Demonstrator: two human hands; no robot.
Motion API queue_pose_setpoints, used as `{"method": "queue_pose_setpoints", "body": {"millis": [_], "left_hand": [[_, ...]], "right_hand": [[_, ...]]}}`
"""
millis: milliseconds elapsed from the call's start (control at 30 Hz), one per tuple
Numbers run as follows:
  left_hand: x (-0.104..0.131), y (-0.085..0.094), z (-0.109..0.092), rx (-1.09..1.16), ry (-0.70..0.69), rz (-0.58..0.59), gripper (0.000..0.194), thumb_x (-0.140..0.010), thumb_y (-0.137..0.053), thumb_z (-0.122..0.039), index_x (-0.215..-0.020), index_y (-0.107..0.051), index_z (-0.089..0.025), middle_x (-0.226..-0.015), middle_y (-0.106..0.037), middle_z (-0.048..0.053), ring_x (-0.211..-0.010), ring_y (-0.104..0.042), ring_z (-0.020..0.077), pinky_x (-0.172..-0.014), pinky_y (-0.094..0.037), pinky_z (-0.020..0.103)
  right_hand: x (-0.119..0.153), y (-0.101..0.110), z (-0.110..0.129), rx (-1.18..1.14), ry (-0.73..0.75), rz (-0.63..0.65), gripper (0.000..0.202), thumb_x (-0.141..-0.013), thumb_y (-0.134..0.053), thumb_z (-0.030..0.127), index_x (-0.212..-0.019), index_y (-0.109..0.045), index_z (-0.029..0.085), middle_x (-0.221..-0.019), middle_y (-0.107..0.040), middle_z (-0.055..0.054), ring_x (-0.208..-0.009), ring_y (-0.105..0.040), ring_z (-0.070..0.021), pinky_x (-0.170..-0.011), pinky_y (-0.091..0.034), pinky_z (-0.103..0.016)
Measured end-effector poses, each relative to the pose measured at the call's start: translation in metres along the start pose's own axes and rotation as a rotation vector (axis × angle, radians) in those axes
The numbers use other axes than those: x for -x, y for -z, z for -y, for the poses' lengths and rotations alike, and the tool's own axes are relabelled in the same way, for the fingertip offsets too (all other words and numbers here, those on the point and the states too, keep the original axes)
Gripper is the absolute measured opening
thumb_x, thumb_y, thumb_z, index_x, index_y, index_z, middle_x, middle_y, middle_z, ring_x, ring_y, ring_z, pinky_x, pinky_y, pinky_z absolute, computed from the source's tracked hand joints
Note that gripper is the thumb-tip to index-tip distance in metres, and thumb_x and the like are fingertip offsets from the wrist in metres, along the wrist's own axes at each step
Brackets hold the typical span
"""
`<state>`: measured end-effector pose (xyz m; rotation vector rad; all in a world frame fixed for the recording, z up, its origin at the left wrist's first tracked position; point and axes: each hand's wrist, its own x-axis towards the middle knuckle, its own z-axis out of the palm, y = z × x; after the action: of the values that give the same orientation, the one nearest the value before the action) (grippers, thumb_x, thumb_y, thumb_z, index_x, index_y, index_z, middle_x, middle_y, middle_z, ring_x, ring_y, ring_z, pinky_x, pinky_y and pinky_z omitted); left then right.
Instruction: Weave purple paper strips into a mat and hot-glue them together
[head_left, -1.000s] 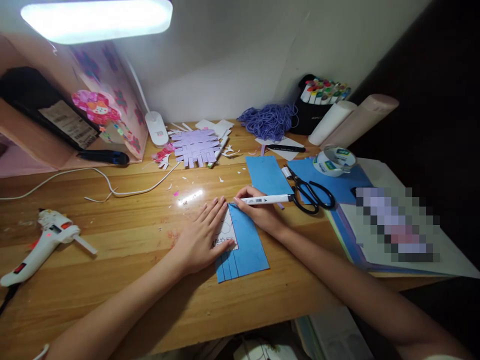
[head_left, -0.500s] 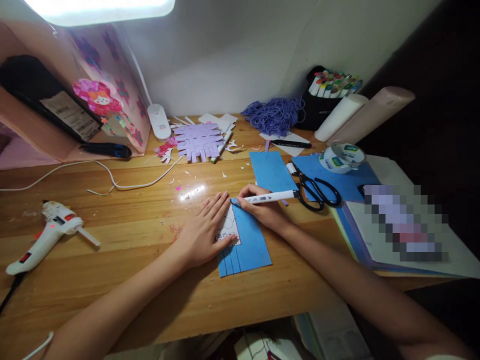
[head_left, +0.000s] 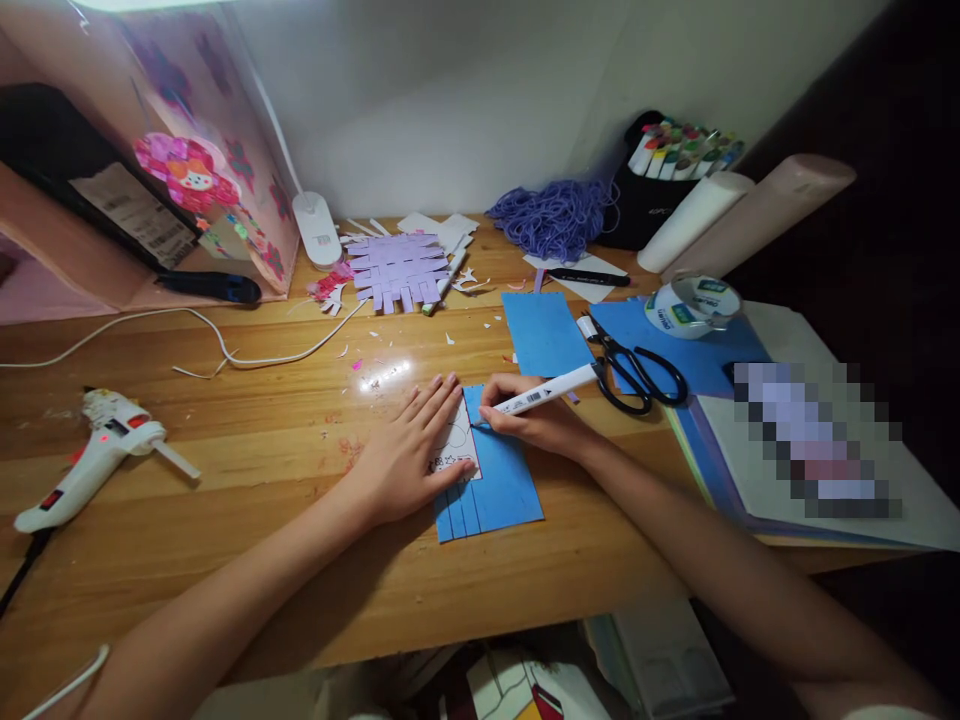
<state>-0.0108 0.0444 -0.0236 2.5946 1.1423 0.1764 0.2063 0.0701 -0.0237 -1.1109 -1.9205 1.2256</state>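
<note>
My left hand [head_left: 409, 445] lies flat with its fingers stretched out, pressing a white card [head_left: 456, 440] with black doodles onto a blue sheet of paper [head_left: 506, 480]. Several dark lines run along the sheet's lower left part. In my right hand [head_left: 532, 415] is a white marker [head_left: 551, 388], its tip at the card's right edge on the blue paper. Right of that hand lie black-handled scissors [head_left: 637, 375], and behind it a second blue sheet [head_left: 546, 333].
A glue gun [head_left: 112, 450] lies on the left, with a white cable [head_left: 277, 360] behind it. At the back are a woven purple paper piece [head_left: 397, 270], purple yarn [head_left: 551, 220] and a black marker case [head_left: 649, 200]. A tape roll [head_left: 694, 305] and paper stack [head_left: 787, 420] are at right.
My right hand has drawn the marker tip toward me along the card's right edge. My left hand stays on the card. The camera view has shifted slightly.
</note>
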Motion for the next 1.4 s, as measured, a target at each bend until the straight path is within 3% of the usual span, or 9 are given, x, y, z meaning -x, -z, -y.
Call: {"method": "queue_pose_setpoints", "body": {"millis": [300, 833, 1133, 1400], "left_hand": [[-0.0003, 0.0024, -0.0017, -0.021, 0.008, 0.011, 0.079, -0.088, -0.038, -0.06, -0.148, -0.009, -0.016, -0.155, -0.008, 0.007, -0.142, -0.008, 0.021, -0.117, -0.011, 0.039], [-0.0008, 0.0008, -0.0005, 0.01, 0.007, -0.008, 0.079, -0.088, -0.037, -0.061, -0.148, -0.009, -0.017, -0.155, -0.01, 0.006, -0.142, -0.009, 0.0222, -0.117, -0.01, 0.04], [-0.001, 0.0004, -0.0006, -0.011, 0.014, -0.003, 0.08, -0.088, -0.037, -0.061, -0.148, -0.008, -0.017, -0.155, -0.008, 0.006, -0.142, -0.009, 0.0209, -0.117, -0.01, 0.039], [-0.0011, -0.0006, 0.0, -0.008, 0.004, -0.014, 0.079, -0.088, -0.036, -0.061, -0.148, -0.007, -0.019, -0.155, -0.008, 0.006, -0.142, -0.009, 0.0217, -0.117, -0.012, 0.04]], "right_hand": [[0.0013, 0.0033, 0.0007, 0.062, 0.016, 0.056, 0.003, -0.077, -0.058, 0.018, -0.076, -0.057, 0.017, -0.07, -0.059, 0.002, -0.058, -0.049, -0.0094, -0.051, -0.035, -0.02], [0.0026, 0.003, 0.0036, 0.067, 0.023, 0.063, 0.008, -0.078, -0.057, 0.021, -0.072, -0.054, 0.017, -0.066, -0.056, 0.002, -0.055, -0.046, -0.009, -0.048, -0.033, -0.02], [0.0037, 0.0031, 0.0017, 0.039, 0.072, 0.151, 0.008, -0.077, -0.057, 0.019, -0.07, -0.054, 0.017, -0.065, -0.056, 0.002, -0.056, -0.047, -0.0098, -0.049, -0.034, -0.021], [0.0027, -0.0002, -0.0022, 0.043, 0.027, 0.032, 0.008, -0.08, -0.056, 0.021, -0.074, -0.054, 0.018, -0.067, -0.055, 0.003, -0.056, -0.045, -0.0091, -0.051, -0.033, -0.021]]}}
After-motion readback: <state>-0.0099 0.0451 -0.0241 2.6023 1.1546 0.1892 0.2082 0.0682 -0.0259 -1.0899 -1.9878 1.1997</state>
